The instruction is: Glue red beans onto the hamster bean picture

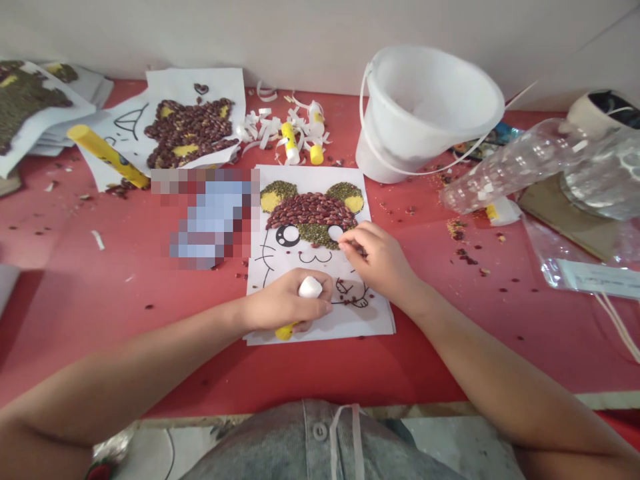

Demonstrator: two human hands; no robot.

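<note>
A hamster drawing on white paper (285, 260) lies in front of me. Its forehead is covered with red beans (313, 210), and green mung beans (320, 236) fill the strip between the eyes and the outer ears. Inside the ears is a yellow filling (271, 202). My left hand (280, 300) is wrapped round a yellow glue stick (311, 287) over the lower part of the sheet, its white end pointing up. Beside the right-hand eye, my right hand (377, 257) has thumb and forefinger pinched together at the paper; whatever is between them is too small to make out.
A white bucket (425, 100) stands at the back right, near clear plastic bottles (515, 167). Paper scraps (265, 123) and more glue sticks (289, 141) lie behind the drawing. Another bean picture (190, 133) is at back left, near a standing yellow tube (107, 155). Loose beans dot the red table (150, 347).
</note>
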